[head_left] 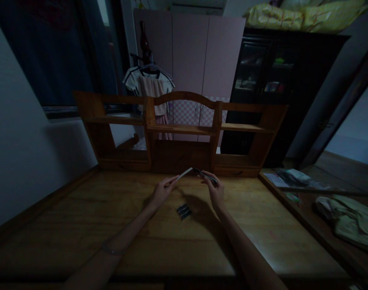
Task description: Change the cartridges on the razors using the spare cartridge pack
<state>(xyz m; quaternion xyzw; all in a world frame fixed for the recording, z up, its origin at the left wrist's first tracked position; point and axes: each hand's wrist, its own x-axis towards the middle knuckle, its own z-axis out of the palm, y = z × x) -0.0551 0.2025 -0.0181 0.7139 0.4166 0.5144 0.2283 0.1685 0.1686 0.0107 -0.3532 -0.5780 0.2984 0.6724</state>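
In the head view, my left hand is closed on one end of a thin, flat white strip, which slants up to the right. My right hand grips a slim dark tool with a shiny edge; its exact kind is too dark to tell. The tool's dark tip is close to the strip's upper end, and I cannot tell whether they touch. Below both hands, a small flat pack of dark pieces in several rows lies on the wooden desk.
A wooden shelf unit stands along the desk's far edge. Behind it are a pink wardrobe, hanging clothes and a black cabinet. To the right, a lower surface holds a pale cloth item and plastic bags.
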